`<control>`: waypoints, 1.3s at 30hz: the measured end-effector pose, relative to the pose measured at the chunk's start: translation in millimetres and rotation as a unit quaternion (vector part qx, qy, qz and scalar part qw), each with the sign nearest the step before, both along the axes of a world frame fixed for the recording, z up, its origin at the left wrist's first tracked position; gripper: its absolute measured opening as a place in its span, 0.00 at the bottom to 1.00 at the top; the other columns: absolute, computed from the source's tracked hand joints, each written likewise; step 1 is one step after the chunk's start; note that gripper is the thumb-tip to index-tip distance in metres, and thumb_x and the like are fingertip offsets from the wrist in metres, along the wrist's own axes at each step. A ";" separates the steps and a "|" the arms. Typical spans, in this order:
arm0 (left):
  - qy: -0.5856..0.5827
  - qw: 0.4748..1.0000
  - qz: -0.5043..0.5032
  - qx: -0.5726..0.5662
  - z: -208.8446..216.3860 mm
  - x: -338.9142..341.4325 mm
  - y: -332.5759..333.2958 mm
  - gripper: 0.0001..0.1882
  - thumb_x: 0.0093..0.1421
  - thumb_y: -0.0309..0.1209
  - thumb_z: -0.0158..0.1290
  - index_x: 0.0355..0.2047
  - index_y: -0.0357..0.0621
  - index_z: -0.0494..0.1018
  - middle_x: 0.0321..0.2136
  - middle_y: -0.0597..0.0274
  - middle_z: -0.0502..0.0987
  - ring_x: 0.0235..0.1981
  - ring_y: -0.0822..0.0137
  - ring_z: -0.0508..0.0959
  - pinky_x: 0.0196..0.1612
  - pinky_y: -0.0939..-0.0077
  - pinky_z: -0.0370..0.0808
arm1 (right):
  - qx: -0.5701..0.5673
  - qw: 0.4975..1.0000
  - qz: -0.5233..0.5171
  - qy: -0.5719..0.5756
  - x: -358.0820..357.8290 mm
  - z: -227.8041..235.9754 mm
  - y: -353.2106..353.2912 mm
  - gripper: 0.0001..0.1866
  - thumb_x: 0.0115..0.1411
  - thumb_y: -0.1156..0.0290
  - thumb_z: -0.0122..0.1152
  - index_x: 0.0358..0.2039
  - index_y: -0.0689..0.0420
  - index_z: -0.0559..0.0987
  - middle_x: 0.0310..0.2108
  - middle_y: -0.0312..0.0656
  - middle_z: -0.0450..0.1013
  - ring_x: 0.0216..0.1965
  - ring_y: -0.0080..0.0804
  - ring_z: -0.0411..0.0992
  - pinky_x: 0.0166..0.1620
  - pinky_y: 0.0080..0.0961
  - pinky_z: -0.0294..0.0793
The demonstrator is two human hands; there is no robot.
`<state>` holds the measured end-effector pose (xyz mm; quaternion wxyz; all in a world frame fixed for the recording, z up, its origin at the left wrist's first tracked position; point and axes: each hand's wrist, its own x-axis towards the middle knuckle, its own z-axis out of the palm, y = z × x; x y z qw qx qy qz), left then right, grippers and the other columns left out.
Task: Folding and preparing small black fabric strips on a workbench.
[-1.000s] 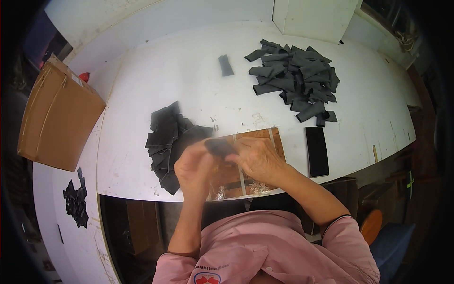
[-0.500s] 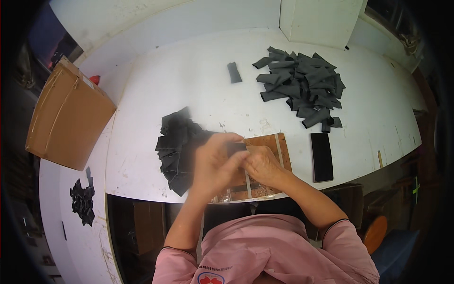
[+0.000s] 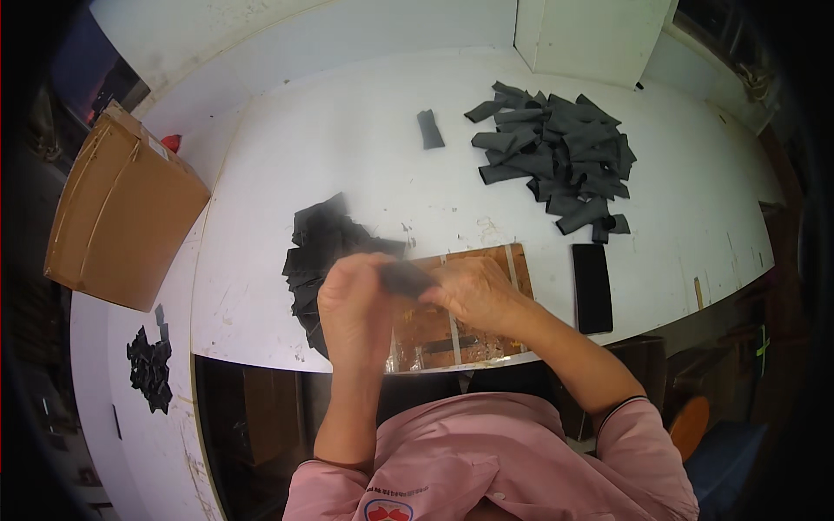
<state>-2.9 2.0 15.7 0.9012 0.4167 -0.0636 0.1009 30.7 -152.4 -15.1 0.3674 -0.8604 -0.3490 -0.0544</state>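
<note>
Dark cloth heap (image 3: 306, 265) lies by the tabletop's (image 3: 248, 286) front edge, left of centre. I log left hand (image 3: 352, 300) fingers narrowed on a blurred dark cloth piece (image 3: 404, 280), above the brown board (image 3: 419, 333); right hand (image 3: 476, 291) pinches its other end. Grey tube pile (image 3: 573, 143): toward far right corner. Black phone (image 3: 592, 288): near front edge.

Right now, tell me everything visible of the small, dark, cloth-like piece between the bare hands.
The small, dark, cloth-like piece looks soft and matt; blur hides its exact outline. Held between the left hand and right hand, which touch its opposite ends, it appears over the far left part of the brown, tape-striped board.
</note>
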 end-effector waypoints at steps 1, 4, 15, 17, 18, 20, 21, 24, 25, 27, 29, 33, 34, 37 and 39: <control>0.015 1.000 -0.015 -0.009 -3.5 -0.4 0.6 0.05 0.55 0.23 0.45 0.29 0.35 0.70 0.29 0.57 0.74 0.33 0.70 0.71 0.40 0.76 0.67 | -0.005 1.000 -0.002 -0.006 -2.4 -2.0 -0.2 0.17 0.51 0.58 0.52 0.19 0.61 0.71 0.15 0.46 0.66 0.20 0.45 0.66 0.25 0.36 0.64; -0.010 0.998 0.027 0.058 -5.9 0.9 2.2 0.05 0.54 0.23 0.45 0.29 0.35 0.70 0.29 0.58 0.74 0.32 0.70 0.71 0.39 0.77 0.66 | 0.000 1.000 0.000 -0.020 -8.1 10.8 -4.7 0.15 0.52 0.61 0.51 0.19 0.61 0.70 0.16 0.47 0.65 0.21 0.46 0.65 0.26 0.37 0.64; 0.077 0.924 0.172 0.333 -33.0 22.5 12.0 0.05 0.54 0.23 0.44 0.29 0.34 0.70 0.27 0.61 0.74 0.31 0.74 0.71 0.38 0.81 0.66 | 0.263 0.909 0.012 0.324 12.9 57.9 -13.1 0.26 0.56 0.52 0.46 0.11 0.59 0.70 0.09 0.36 0.66 0.14 0.22 0.66 0.21 0.19 0.65; 0.099 0.884 0.179 0.421 -65.7 38.3 23.0 0.07 0.52 0.24 0.47 0.31 0.34 0.69 0.28 0.56 0.74 0.31 0.70 0.73 0.37 0.77 0.68 | 0.443 0.856 -0.008 0.266 53.6 55.6 -26.3 0.26 0.57 0.48 0.41 0.21 0.61 0.70 0.10 0.35 0.64 0.14 0.20 0.65 0.20 0.17 0.64; 0.083 0.823 0.195 0.527 -77.1 45.5 24.6 0.09 0.50 0.25 0.48 0.31 0.34 0.69 0.28 0.54 0.73 0.32 0.66 0.73 0.36 0.74 0.68 | 0.412 0.880 -0.103 0.212 58.8 39.3 -31.5 0.26 0.58 0.49 0.40 0.23 0.61 0.70 0.11 0.35 0.64 0.14 0.20 0.64 0.20 0.16 0.63; 0.020 0.671 0.260 0.694 -92.8 55.2 26.7 0.14 0.43 0.29 0.56 0.31 0.38 0.70 0.27 0.51 0.72 0.30 0.59 0.73 0.30 0.71 0.69 | 0.358 0.889 -0.179 0.224 54.8 12.7 -33.7 0.25 0.58 0.50 0.39 0.26 0.62 0.69 0.13 0.35 0.64 0.15 0.19 0.62 0.20 0.15 0.63; 0.025 0.670 0.263 0.694 -97.5 56.7 26.3 0.14 0.43 0.29 0.56 0.31 0.38 0.70 0.27 0.51 0.72 0.30 0.59 0.73 0.30 0.71 0.69 | 0.338 0.879 -0.165 0.293 36.5 2.4 -31.7 0.24 0.59 0.51 0.39 0.27 0.63 0.69 0.15 0.35 0.64 0.15 0.19 0.62 0.20 0.15 0.62; 0.042 0.532 0.238 0.812 -110.6 63.1 21.0 0.09 0.42 0.27 0.55 0.25 0.39 0.69 0.21 0.53 0.69 0.30 0.53 0.70 0.31 0.65 0.69 | 0.306 0.870 -0.102 0.372 -5.7 -23.0 -31.4 0.23 0.59 0.53 0.39 0.26 0.63 0.69 0.15 0.35 0.64 0.17 0.17 0.61 0.21 0.13 0.62; 0.040 0.532 0.236 0.812 -113.3 65.2 21.6 0.09 0.42 0.27 0.55 0.25 0.39 0.69 0.21 0.53 0.69 0.30 0.53 0.70 0.31 0.65 0.69 | 0.301 0.876 -0.085 0.367 -15.7 -32.4 -32.4 0.23 0.60 0.53 0.39 0.26 0.63 0.69 0.15 0.34 0.64 0.17 0.17 0.61 0.21 0.13 0.62; 0.030 0.497 0.220 0.839 -116.0 66.9 25.8 0.07 0.42 0.26 0.53 0.23 0.38 0.70 0.24 0.54 0.71 0.30 0.54 0.70 0.31 0.64 0.68 | 0.312 0.867 -0.080 0.381 -31.4 -39.5 -30.9 0.23 0.60 0.54 0.39 0.25 0.63 0.70 0.15 0.34 0.64 0.17 0.17 0.61 0.21 0.13 0.63; -0.010 0.515 0.215 0.830 -112.2 59.9 26.0 0.05 0.43 0.25 0.53 0.22 0.38 0.70 0.24 0.54 0.71 0.30 0.54 0.70 0.30 0.64 0.68 | 0.324 0.856 -0.077 0.395 -37.7 -43.4 -31.2 0.22 0.60 0.55 0.39 0.25 0.63 0.70 0.15 0.34 0.63 0.17 0.17 0.61 0.22 0.14 0.63; -0.037 0.547 0.196 0.813 -114.6 54.3 34.7 0.04 0.44 0.23 0.51 0.22 0.38 0.71 0.25 0.52 0.72 0.29 0.54 0.71 0.30 0.65 0.69 | 0.313 0.845 -0.096 0.422 -45.0 -48.8 -26.5 0.23 0.60 0.55 0.40 0.24 0.63 0.71 0.16 0.34 0.64 0.18 0.17 0.62 0.23 0.14 0.64; -0.036 0.547 0.197 0.813 -115.1 54.1 36.6 0.04 0.44 0.23 0.51 0.22 0.38 0.71 0.25 0.52 0.72 0.29 0.54 0.71 0.30 0.65 0.69 | 0.310 0.843 -0.093 0.430 -46.1 -50.2 -25.4 0.23 0.60 0.55 0.40 0.23 0.63 0.71 0.16 0.34 0.64 0.18 0.17 0.62 0.23 0.14 0.64; -0.005 0.588 0.231 0.775 -109.9 50.3 43.1 0.03 0.45 0.22 0.48 0.22 0.37 0.70 0.25 0.52 0.73 0.27 0.54 0.72 0.30 0.67 0.69 | 0.287 0.858 -0.090 0.417 -54.6 -44.2 -20.7 0.18 0.58 0.59 0.45 0.23 0.63 0.71 0.16 0.37 0.65 0.17 0.22 0.64 0.23 0.18 0.65; -0.063 0.713 0.301 0.630 -97.1 40.6 49.0 0.04 0.49 0.21 0.47 0.26 0.35 0.71 0.28 0.53 0.74 0.28 0.58 0.74 0.34 0.73 0.70 | 0.245 0.928 -0.117 0.256 -61.3 -35.6 -15.3 0.14 0.55 0.63 0.50 0.22 0.63 0.71 0.16 0.38 0.66 0.18 0.26 0.65 0.23 0.20 0.65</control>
